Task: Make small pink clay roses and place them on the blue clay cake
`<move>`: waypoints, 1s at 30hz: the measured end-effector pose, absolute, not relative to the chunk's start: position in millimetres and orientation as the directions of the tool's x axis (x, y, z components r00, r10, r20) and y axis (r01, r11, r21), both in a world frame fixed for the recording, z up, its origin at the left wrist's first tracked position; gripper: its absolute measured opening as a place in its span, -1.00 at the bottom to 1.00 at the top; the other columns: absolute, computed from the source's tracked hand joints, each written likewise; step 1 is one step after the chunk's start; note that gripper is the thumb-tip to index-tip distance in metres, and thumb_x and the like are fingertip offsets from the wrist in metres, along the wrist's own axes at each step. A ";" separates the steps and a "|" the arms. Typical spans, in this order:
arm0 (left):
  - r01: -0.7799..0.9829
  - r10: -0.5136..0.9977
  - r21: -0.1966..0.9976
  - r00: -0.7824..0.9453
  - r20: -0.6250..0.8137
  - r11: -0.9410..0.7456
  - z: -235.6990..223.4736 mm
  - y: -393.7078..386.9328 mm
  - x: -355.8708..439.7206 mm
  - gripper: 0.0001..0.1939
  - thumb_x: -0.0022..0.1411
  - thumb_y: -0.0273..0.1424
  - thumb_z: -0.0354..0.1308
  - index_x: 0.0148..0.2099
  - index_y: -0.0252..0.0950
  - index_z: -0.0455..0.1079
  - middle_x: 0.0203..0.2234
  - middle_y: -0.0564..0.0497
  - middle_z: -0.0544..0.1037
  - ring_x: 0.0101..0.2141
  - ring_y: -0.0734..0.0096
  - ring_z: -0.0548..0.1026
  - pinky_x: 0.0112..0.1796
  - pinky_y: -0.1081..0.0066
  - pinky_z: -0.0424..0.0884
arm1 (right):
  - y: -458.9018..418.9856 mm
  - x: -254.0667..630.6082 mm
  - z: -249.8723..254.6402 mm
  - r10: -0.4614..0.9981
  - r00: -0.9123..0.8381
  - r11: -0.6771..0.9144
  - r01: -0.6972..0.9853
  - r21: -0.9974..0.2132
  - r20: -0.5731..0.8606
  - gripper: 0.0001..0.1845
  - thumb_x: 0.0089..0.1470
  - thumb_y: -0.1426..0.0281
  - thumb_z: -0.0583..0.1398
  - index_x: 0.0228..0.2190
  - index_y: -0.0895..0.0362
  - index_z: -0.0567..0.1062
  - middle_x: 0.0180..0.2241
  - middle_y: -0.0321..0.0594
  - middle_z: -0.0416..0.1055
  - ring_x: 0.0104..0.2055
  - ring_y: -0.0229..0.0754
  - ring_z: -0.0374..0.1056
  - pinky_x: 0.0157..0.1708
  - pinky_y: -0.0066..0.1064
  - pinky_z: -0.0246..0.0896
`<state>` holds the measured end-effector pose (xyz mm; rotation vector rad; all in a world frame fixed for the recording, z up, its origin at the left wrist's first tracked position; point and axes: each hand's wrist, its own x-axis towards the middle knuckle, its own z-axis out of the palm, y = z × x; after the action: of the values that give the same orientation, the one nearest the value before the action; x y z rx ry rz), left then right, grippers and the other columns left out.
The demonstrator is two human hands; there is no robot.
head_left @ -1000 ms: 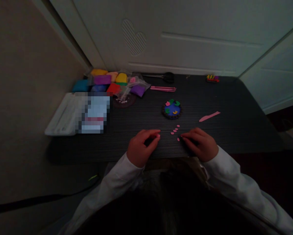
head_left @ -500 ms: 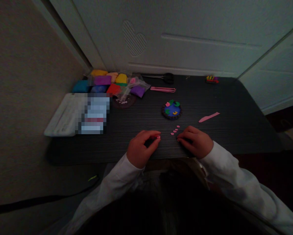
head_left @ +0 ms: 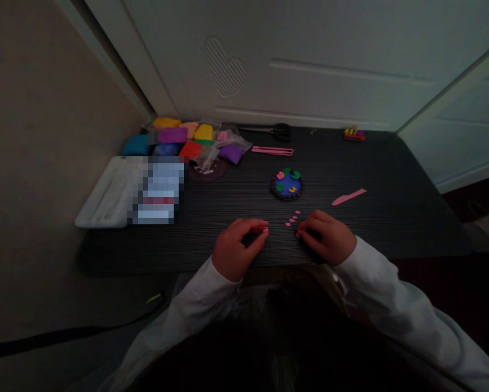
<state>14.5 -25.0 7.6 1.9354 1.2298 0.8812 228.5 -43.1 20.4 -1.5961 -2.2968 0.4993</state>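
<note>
My left hand rests on the dark table near its front edge, thumb and forefinger pinched on a small pink clay bit. My right hand lies just to the right, fingertips curled down onto a tiny pink clay piece on the table. Between the hands runs a short row of small pink clay petals. Behind them sits a round blue clay disc with a dark rim, green leaves and a pink flower.
A pink plastic knife lies to the right of the disc. Bagged clay blocks in several colours are piled at the back left, with a white tray beside them. Pink tools, scissors and a small coloured clay piece lie at the back.
My right hand has slid left, closing onto the lone pink piece near the front edge. The left hand has stayed in its pinch.
</note>
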 end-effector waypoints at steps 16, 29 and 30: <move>0.484 0.924 0.809 0.339 0.179 -0.334 7.7 -25.5 14.2 -0.80 0.03 -0.37 0.05 -0.24 -0.24 0.34 -0.39 0.04 0.47 -0.38 0.49 0.42 -0.32 0.44 0.36 | -39.1 229.0 21.8 0.935 -0.354 0.328 0.820 -0.469 0.035 -0.89 -0.07 0.43 0.07 -0.45 0.13 0.39 -0.42 -0.21 0.27 -0.34 -0.25 0.24 -0.31 -0.41 0.17; 0.470 0.902 0.790 0.363 0.234 -0.394 8.8 -23.9 14.6 -0.85 0.05 -0.38 0.03 -0.29 -0.25 0.37 -0.39 0.03 0.48 -0.32 0.44 0.39 -0.24 0.38 0.31 | -36.6 226.3 19.4 0.947 -0.282 0.319 0.796 -0.514 0.153 -0.85 -0.05 0.42 0.07 -0.39 0.14 0.42 -0.40 -0.19 0.30 -0.33 -0.25 0.26 -0.30 -0.40 0.19; 0.471 0.900 0.786 0.362 0.242 -0.401 8.3 -23.6 14.8 -0.85 0.05 -0.38 0.02 -0.30 -0.25 0.37 -0.39 0.02 0.48 -0.32 0.44 0.39 -0.23 0.37 0.31 | -36.5 228.0 20.4 0.950 -0.266 0.312 0.795 -0.520 0.162 -0.84 -0.04 0.43 0.06 -0.39 0.14 0.42 -0.40 -0.20 0.30 -0.34 -0.25 0.26 -0.31 -0.41 0.19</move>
<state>14.8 -23.6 8.3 2.0138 1.1839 0.9031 228.0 -36.5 20.4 -1.5468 -2.1415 0.4686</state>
